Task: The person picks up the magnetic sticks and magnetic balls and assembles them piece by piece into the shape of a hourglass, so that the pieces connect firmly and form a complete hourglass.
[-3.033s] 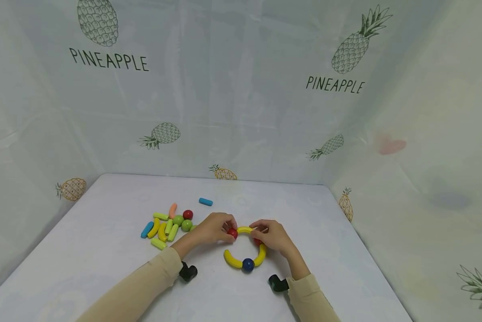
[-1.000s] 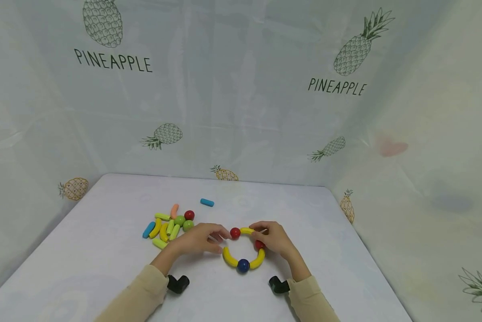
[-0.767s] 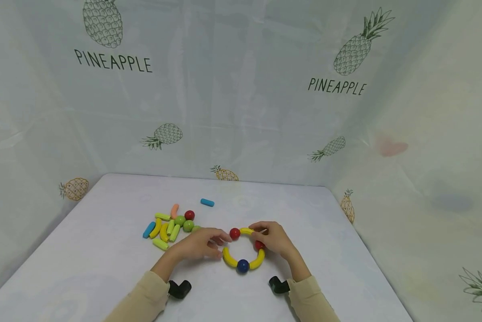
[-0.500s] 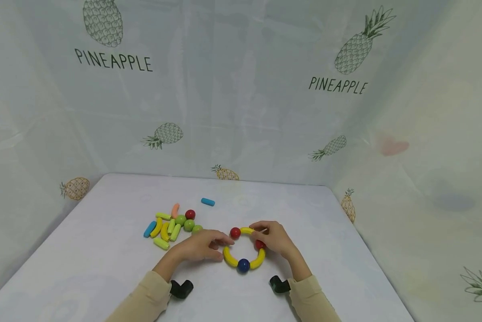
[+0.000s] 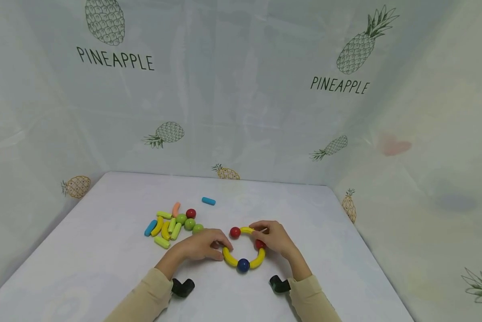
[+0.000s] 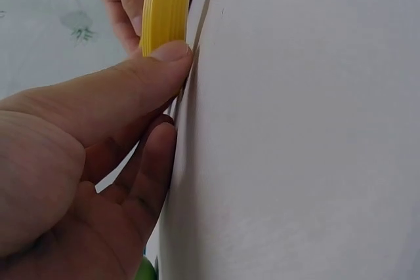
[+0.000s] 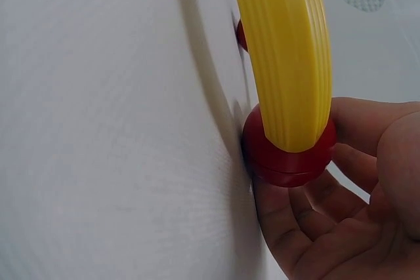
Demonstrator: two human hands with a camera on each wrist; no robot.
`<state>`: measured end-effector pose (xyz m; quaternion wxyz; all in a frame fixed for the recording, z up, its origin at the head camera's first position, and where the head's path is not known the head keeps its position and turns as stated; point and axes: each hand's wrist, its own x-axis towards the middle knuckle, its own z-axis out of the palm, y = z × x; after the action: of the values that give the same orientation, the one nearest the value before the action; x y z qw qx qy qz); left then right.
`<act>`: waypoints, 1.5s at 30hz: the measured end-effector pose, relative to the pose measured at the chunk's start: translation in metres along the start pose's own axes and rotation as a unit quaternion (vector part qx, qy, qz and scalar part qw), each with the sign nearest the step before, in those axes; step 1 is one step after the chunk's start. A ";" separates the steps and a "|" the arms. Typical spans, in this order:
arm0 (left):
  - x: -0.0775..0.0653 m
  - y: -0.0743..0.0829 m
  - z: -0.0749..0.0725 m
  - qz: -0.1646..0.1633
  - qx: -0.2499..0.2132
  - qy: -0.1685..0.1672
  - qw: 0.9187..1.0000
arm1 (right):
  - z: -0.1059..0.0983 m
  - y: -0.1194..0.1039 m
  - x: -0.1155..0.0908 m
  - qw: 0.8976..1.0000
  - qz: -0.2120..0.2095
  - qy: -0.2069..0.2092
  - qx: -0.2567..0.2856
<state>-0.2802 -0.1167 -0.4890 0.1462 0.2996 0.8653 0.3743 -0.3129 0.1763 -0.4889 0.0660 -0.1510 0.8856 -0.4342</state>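
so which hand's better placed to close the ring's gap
Likely the left hand: it pinches the free end of a yellow curved piece, beside the gap to one red ball. The right hand grips another red ball, farther from that gap.

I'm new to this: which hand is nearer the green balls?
Left. The left hand is just in front of the green balls; the right hand is farther to their right.
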 end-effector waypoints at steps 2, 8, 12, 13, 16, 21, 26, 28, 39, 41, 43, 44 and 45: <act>0.001 -0.002 -0.001 0.002 0.004 -0.004 1.000 | 0.000 0.000 0.000 1.000 0.000 0.000 0.001; 0.001 -0.007 -0.007 0.010 0.004 -0.019 1.000 | 0.002 0.001 0.000 1.000 0.000 -0.004 0.003; 0.002 -0.007 -0.010 0.011 -0.010 -0.029 0.999 | 0.002 0.002 0.000 1.000 0.003 -0.004 0.005; 0.002 -0.006 -0.010 0.011 -0.014 -0.032 0.999 | 0.002 0.003 -0.001 1.000 0.004 -0.003 0.005; 0.004 -0.006 -0.012 0.010 -0.025 -0.039 0.999 | 0.001 0.003 -0.001 1.000 0.006 -0.002 0.005; 0.004 -0.005 -0.013 0.005 -0.050 -0.046 0.998 | 0.000 0.003 -0.001 1.000 0.008 0.003 0.002; 0.001 -0.005 -0.015 -0.014 -0.084 -0.043 0.995 | 0.002 0.002 0.001 1.000 -0.002 0.001 0.000; 0.000 -0.005 -0.015 -0.022 -0.095 -0.039 0.995 | 0.003 0.002 0.002 1.000 -0.005 0.001 -0.003; 0.005 -0.008 -0.010 -0.039 -0.118 0.016 0.992 | 0.002 0.002 0.001 1.000 -0.004 0.003 -0.001; 0.006 -0.008 -0.009 -0.046 -0.118 0.029 0.992 | 0.002 0.002 0.001 1.000 -0.003 0.003 0.000; 0.007 -0.008 -0.008 -0.054 -0.121 0.037 0.991 | 0.001 0.002 0.001 1.000 -0.002 0.002 -0.001; 0.007 -0.008 -0.007 -0.057 -0.122 0.041 0.990 | 0.001 0.002 0.001 1.000 -0.001 0.002 -0.001; 0.008 -0.008 -0.007 -0.062 -0.124 0.045 0.989 | 0.001 0.002 0.001 1.000 0.001 0.001 -0.001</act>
<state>-0.2930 -0.1205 -0.4906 0.1659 0.2076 0.8350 0.4818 -0.3141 0.1764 -0.4913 0.0655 -0.1504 0.8862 -0.4333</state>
